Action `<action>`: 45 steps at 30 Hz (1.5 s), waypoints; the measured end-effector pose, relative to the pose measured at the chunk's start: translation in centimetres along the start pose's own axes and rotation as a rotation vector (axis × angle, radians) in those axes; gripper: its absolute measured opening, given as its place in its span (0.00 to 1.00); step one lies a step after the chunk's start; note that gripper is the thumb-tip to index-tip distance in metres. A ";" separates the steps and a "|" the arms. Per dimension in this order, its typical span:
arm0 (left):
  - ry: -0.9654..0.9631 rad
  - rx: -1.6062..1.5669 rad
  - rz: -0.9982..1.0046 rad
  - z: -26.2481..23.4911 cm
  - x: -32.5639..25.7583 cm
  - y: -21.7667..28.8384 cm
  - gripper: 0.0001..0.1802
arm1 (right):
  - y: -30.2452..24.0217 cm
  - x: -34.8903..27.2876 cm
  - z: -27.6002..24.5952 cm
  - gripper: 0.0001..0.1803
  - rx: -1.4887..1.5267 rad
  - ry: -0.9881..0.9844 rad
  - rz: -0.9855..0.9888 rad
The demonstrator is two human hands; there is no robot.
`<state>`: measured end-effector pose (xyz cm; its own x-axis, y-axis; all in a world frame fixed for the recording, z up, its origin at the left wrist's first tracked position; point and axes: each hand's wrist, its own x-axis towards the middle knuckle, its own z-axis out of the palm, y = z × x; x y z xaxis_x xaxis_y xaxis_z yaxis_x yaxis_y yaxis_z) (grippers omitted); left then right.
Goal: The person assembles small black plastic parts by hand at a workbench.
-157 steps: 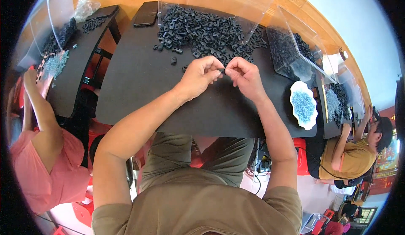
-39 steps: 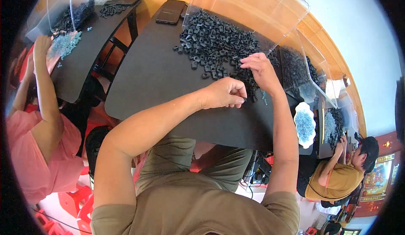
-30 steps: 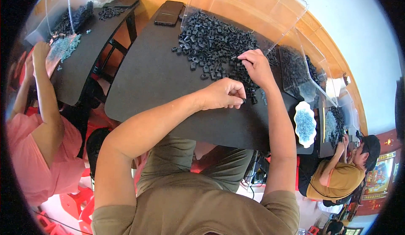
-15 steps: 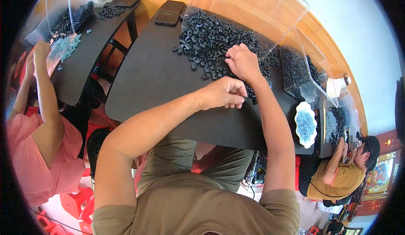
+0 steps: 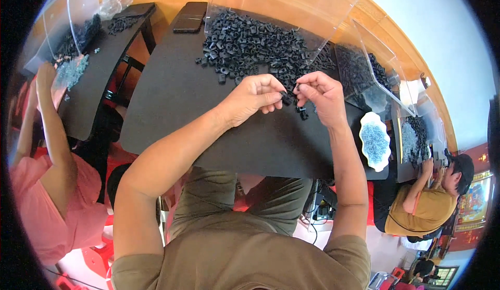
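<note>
My left hand (image 5: 256,99) pinches a small black plastic part (image 5: 284,94) between thumb and fingers, above the dark table. Close by on the right, my right hand (image 5: 322,96) is also pinched, with a small black piece (image 5: 297,88) at its fingertips. The two pieces are apart, facing each other. Just beyond both hands spreads a heap of small black plastic parts (image 5: 250,42). A few loose black parts (image 5: 302,113) lie between and below the hands. Right of my right hand is a white scalloped dish (image 5: 386,161) of small pale blue, translucent pieces (image 5: 374,139).
Clear plastic bins (image 5: 333,14) stand tipped along the wall behind the heap. A dark phone (image 5: 188,18) lies at the table's far left. One person (image 5: 47,196) in pink works at a table on the left, another (image 5: 422,201) in ochre on the right.
My right hand has left the heap and come back toward my left, now with a black piece at its fingertips. My left hand has turned slightly, its black part now facing the right hand.
</note>
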<state>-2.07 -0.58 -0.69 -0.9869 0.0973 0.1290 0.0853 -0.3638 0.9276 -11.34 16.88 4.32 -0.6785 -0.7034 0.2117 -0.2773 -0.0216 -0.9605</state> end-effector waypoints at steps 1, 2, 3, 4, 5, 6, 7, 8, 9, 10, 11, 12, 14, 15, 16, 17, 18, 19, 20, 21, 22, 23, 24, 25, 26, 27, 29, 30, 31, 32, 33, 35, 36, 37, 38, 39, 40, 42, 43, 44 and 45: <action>0.020 -0.030 0.017 -0.1 0.1 0.0 0.06 | 0.2 -0.2 0.2 0.04 0.011 0.008 -0.004; 0.035 -0.029 0.018 -0.1 0.3 -0.1 0.07 | 0.4 -0.3 0.3 0.04 0.085 0.006 0.030; 0.030 -0.020 0.012 -0.1 0.2 -0.1 0.07 | 0.5 -0.5 0.6 0.04 0.156 0.005 0.064; 0.038 -0.021 0.016 -0.1 0.1 0.0 0.07 | 0.9 -0.5 0.7 0.04 0.199 -0.012 0.064; 0.046 -0.022 0.019 -0.1 0.0 0.0 0.06 | 1.2 -0.6 0.9 0.04 0.206 -0.004 0.061; 0.045 -0.018 0.011 0.0 0.0 0.0 0.06 | 1.5 -0.7 1.0 0.04 0.299 -0.040 0.088; 0.054 -0.008 0.013 0.1 0.0 0.1 0.06 | 1.8 -0.7 1.0 0.04 0.392 -0.076 0.115; 0.064 0.001 0.014 0.2 0.0 0.1 0.06 | 2.1 -0.8 1.0 0.04 0.441 -0.080 0.134; 0.063 0.002 0.011 0.4 0.0 0.2 0.06 | 2.2 -0.9 1.1 0.04 0.444 -0.077 0.134; 0.067 0.013 0.013 0.4 -0.1 0.3 0.05 | 2.3 -0.9 1.2 0.04 0.499 -0.081 0.117; 0.071 0.023 0.014 0.5 -0.1 0.3 0.05 | 2.4 -1.0 1.2 0.04 0.554 -0.084 0.101; 0.071 0.023 0.012 0.5 -0.1 0.3 0.05 | 2.4 -1.0 1.3 0.04 0.555 -0.083 0.102; 0.073 0.039 0.037 0.6 -0.1 0.3 0.06 | 2.5 -0.9 1.5 0.04 0.594 -0.093 0.063; 0.074 0.038 0.038 0.6 -0.1 0.4 0.06 | 2.6 -0.9 1.6 0.04 0.593 -0.093 0.063; 0.071 0.059 0.037 0.6 -0.1 0.4 0.05 | 2.7 -0.9 1.6 0.05 0.583 -0.101 0.045; 0.069 0.078 0.037 0.6 -0.1 0.5 0.05 | 2.7 -0.8 1.7 0.05 0.572 -0.110 0.026; 0.071 0.076 0.039 0.6 -0.1 0.6 0.05 | 2.8 -0.8 1.7 0.05 0.571 -0.112 0.028; 0.087 0.111 0.036 0.6 -0.1 0.7 0.05 | 2.9 -0.8 1.7 0.06 0.522 -0.111 0.007; 0.104 0.145 0.033 0.6 -0.1 0.8 0.05 | 3.0 -0.8 1.7 0.06 0.474 -0.111 -0.014; 0.107 0.143 0.035 0.6 -0.2 0.7 0.05 | 2.9 -0.9 1.7 0.06 0.472 -0.114 -0.012; 0.103 0.200 0.066 0.6 -0.2 0.7 0.05 | 2.9 -0.9 1.7 0.07 0.442 -0.122 -0.039; 0.099 0.257 0.097 0.7 -0.2 0.6 0.05 | 2.8 -0.9 1.8 0.07 0.411 -0.129 -0.065; 0.100 0.255 0.098 0.7 -0.2 0.6 0.05 | 2.8 -1.0 1.9 0.07 0.410 -0.131 -0.064; 0.095 0.326 0.149 0.7 -0.2 0.6 0.05 | 2.8 -1.1 1.9 0.07 0.406 -0.119 -0.069; 0.089 0.396 0.200 0.6 -0.2 0.5 0.05 | 2.7 -1.1 2.0 0.07 0.401 -0.107 -0.074; 0.091 0.395 0.201 0.7 -0.2 0.5 0.05 | 2.7 -1.2 2.0 0.07 0.400 -0.108 -0.073; 0.103 0.433 0.250 0.7 -0.2 0.4 0.04 | 2.7 -1.2 2.1 0.07 0.401 -0.108 -0.098; 0.104 0.432 0.250 0.7 -0.3 0.5 0.04 | 2.8 -1.2 2.1 0.07 0.400 -0.109 -0.097; 0.096 0.409 0.236 0.8 -0.4 0.8 0.04 | 3.0 -1.3 2.1 0.06 0.382 -0.095 -0.108; 0.088 0.386 0.222 0.9 -0.5 1.0 0.04 | 3.1 -1.4 2.1 0.05 0.364 -0.080 -0.120; 0.088 0.384 0.223 1.0 -0.6 1.2 0.04 | 3.1 -1.4 2.1 0.05 0.363 -0.081 -0.119; 0.084 0.252 0.114 1.1 -0.8 1.4 0.04 | 2.9 -1.6 2.2 0.05 0.373 -0.084 -0.122; 0.086 0.251 0.114 1.0 -0.8 1.3 0.04 | 2.9 -1.6 2.3 0.05 0.373 -0.086 -0.120; 0.077 0.303 0.175 0.9 -0.7 1.2 0.03 | 2.8 -1.7 2.6 0.05 0.409 -0.082 -0.108; 0.068 0.355 0.236 0.8 -0.8 1.1 0.03 | 2.6 -1.7 2.8 0.05 0.445 -0.078 -0.096; 0.066 0.352 0.235 0.9 -0.8 1.2 0.03 | 2.5 -1.7 2.8 0.05 0.443 -0.075 -0.094; 0.080 0.439 0.263 1.0 -0.8 1.4 0.03 | 2.4 -1.8 2.8 0.05 0.435 -0.075 -0.107; 0.096 0.525 0.291 1.2 -0.9 1.4 0.02 | 2.4 -1.9 2.9 0.06 0.427 -0.078 -0.118; 0.120 0.554 0.319 1.4 -0.9 1.3 0.02 | 2.5 -1.9 3.0 0.06 0.437 -0.075 -0.111; 0.145 0.582 0.348 1.4 -1.0 1.3 0.03 | 2.5 -1.9 3.0 0.06 0.448 -0.072 -0.104; 0.145 0.581 0.346 1.5 -1.0 1.3 0.03 | 2.5 -1.9 3.1 0.06 0.448 -0.072 -0.102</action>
<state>-0.73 0.20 0.93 -0.8945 -0.0744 0.4409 0.4185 0.2076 0.8842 -8.64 16.01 0.98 -0.6096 -0.7289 0.3115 -0.0083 -0.3871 -0.9220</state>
